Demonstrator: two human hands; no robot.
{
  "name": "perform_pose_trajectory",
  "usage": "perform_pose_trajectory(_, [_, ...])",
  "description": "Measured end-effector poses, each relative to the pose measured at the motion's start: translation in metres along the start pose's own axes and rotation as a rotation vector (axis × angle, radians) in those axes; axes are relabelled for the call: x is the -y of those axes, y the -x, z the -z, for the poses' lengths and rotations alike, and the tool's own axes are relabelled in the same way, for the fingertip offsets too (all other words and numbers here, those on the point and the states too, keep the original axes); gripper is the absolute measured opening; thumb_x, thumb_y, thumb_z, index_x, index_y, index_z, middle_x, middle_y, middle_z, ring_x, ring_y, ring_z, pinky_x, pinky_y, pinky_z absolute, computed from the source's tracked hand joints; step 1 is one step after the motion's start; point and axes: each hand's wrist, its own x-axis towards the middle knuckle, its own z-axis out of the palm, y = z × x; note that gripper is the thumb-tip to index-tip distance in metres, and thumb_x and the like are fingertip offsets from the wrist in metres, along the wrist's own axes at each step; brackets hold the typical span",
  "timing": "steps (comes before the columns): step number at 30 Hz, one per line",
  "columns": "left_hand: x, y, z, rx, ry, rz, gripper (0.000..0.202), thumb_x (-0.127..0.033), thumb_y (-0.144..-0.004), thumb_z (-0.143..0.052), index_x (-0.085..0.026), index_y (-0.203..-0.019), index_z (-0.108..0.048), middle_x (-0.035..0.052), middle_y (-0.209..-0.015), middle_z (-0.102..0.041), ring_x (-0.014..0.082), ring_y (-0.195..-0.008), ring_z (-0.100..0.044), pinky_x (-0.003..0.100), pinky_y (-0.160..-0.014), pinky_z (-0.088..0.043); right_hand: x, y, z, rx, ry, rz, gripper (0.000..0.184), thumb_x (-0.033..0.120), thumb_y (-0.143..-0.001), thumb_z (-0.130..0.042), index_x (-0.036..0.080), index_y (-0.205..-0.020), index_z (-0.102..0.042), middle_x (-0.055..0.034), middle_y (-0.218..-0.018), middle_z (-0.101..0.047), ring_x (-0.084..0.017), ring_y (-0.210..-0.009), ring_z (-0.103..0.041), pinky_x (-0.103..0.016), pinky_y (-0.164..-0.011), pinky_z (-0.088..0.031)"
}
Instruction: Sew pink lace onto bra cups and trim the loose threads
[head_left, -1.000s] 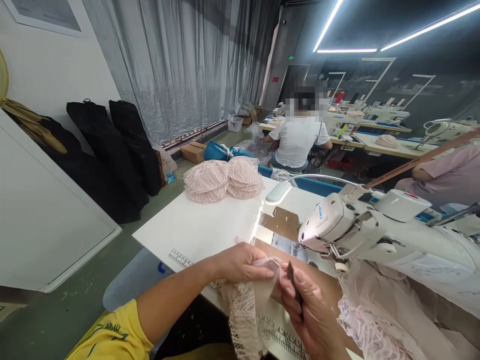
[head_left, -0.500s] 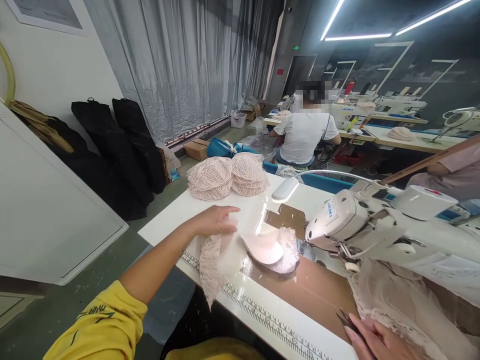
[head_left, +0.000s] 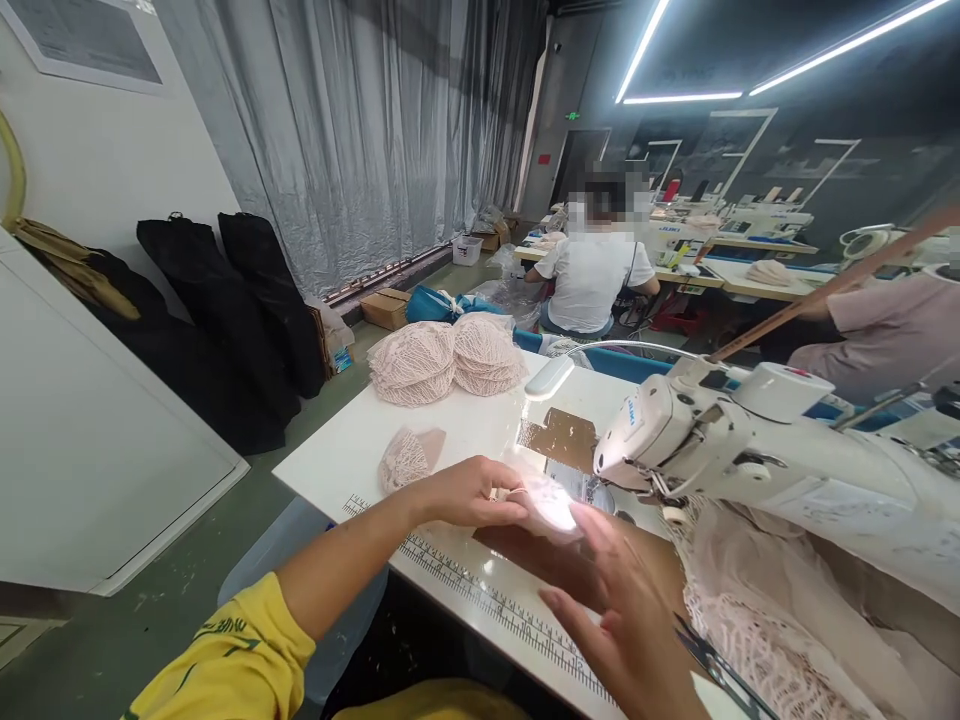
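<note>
My left hand (head_left: 480,492) pinches the left edge of a pale pink bra cup (head_left: 546,502), thumb in front and fingers behind. The cup is brightly lit by the lamp beside the sewing machine (head_left: 697,430). My right hand (head_left: 619,600) is open, thumb and fingers apart, its fingertips at the cup's right edge. Behind my left forearm a lace piece (head_left: 409,460) lies on the white table. A dark metal tool (head_left: 724,668), perhaps tweezers or snips, lies to the right of my right hand, partly hidden by it.
Two stacks of lace cups (head_left: 412,365) stand at the table's back left. Lace and sheer fabric (head_left: 750,580) spreads under the machine arm at right. A ruler scale (head_left: 480,600) runs along the table's front edge. One co-worker (head_left: 596,280) sits ahead, another (head_left: 885,335) at right.
My left hand has put the lace piece down on the table and taken hold of the cup. My right hand has let go of the dark tool and moved left to the cup.
</note>
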Motion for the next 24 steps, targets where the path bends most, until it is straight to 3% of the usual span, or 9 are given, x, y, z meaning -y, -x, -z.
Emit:
perform_pose_trajectory(2, [-0.014,0.002,-0.006,-0.017,0.107,0.023,0.015,-0.028,-0.087,-0.054,-0.016,-0.082,-0.059,0.0002,-0.077,-0.057,0.0117,-0.071,-0.052,0.021,-0.066,-0.04,0.01,-0.012,-0.008,0.004,-0.054,-0.009,0.07,0.039,-0.081,-0.061,0.026,-0.143,-0.031,-0.0116,-0.138,-0.05,-0.033,-0.125,-0.046,-0.047,-0.096,-0.043])
perform_pose_trajectory(4, [-0.022,0.004,-0.014,-0.113,0.143,0.033,0.018,-0.03,-0.087,-0.053,-0.015,-0.077,-0.055,-0.0015,-0.071,-0.052,0.0097,-0.065,-0.046,0.02,-0.061,-0.036,0.015,-0.021,-0.012,-0.01,-0.1,-0.096,0.059,0.031,-0.083,-0.054,0.022,-0.139,-0.036,-0.0125,-0.131,-0.055,-0.03,-0.116,-0.053,-0.042,-0.088,-0.047])
perform_pose_trajectory(7, [-0.026,0.007,-0.026,-0.258,0.211,0.055,0.028,-0.036,-0.087,-0.054,-0.015,-0.07,-0.048,-0.0029,-0.066,-0.043,0.0081,-0.06,-0.038,0.02,-0.055,-0.031,0.02,-0.029,-0.011,0.011,-0.182,-0.248,0.033,0.02,-0.079,-0.043,0.02,-0.108,-0.058,-0.0059,-0.092,-0.068,-0.023,-0.079,-0.062,-0.033,-0.066,-0.048])
perform_pose_trajectory(10, [-0.024,0.007,-0.035,-0.283,0.379,0.132,0.039,-0.047,-0.084,-0.058,-0.015,-0.066,-0.043,-0.0041,-0.063,-0.037,0.0068,-0.056,-0.031,0.019,-0.05,-0.026,0.025,-0.032,-0.009,0.051,-0.386,-0.345,0.021,0.019,-0.075,-0.039,0.023,-0.076,-0.059,0.0023,-0.06,-0.053,-0.017,-0.056,-0.049,-0.028,-0.053,-0.038])
perform_pose_trajectory(13, [-0.024,0.005,-0.041,-0.28,0.599,0.195,0.045,-0.054,-0.08,-0.061,-0.015,-0.066,-0.044,-0.0051,-0.059,-0.037,0.0054,-0.052,-0.03,0.018,-0.045,-0.023,0.026,-0.031,-0.011,0.025,-0.581,-0.414,0.013,0.021,-0.073,-0.041,0.024,-0.065,-0.049,0.004,-0.056,-0.046,-0.014,-0.054,-0.043,-0.026,-0.052,-0.035])
perform_pose_trajectory(17, [-0.029,0.004,-0.048,-0.285,0.831,0.236,0.044,-0.054,-0.077,-0.066,-0.014,-0.069,-0.049,-0.0069,-0.051,-0.038,0.0034,-0.042,-0.03,0.017,-0.039,-0.022,0.017,-0.029,-0.015,0.061,-0.502,-0.369,0.015,0.021,-0.074,-0.045,0.022,-0.059,-0.046,0.0032,-0.056,-0.045,-0.014,-0.055,-0.041,-0.025,-0.053,-0.034])
perform_pose_trajectory(22, [-0.033,0.007,-0.044,-0.477,1.125,0.252,0.042,-0.049,-0.071,-0.073,-0.014,-0.071,-0.051,-0.0047,-0.055,-0.048,0.0046,-0.043,-0.041,0.016,-0.042,-0.033,0.007,-0.024,-0.009,0.116,-0.449,-0.319,0.019,0.021,-0.072,-0.049,0.021,-0.053,-0.049,0.0026,-0.053,-0.044,-0.013,-0.054,-0.039,-0.024,-0.051,-0.031])
perform_pose_trajectory(24, [-0.031,0.009,-0.043,-0.527,1.213,0.26,0.042,-0.047,-0.069,-0.076,-0.014,-0.071,-0.051,-0.004,-0.057,-0.05,0.0054,-0.045,-0.044,0.017,-0.045,-0.037,0.008,-0.02,-0.001,0.197,-0.48,-0.282,0.02,0.022,-0.073,-0.05,0.02,-0.053,-0.053,0.002,-0.055,-0.048,-0.014,-0.055,-0.042,-0.024,-0.052,-0.035])
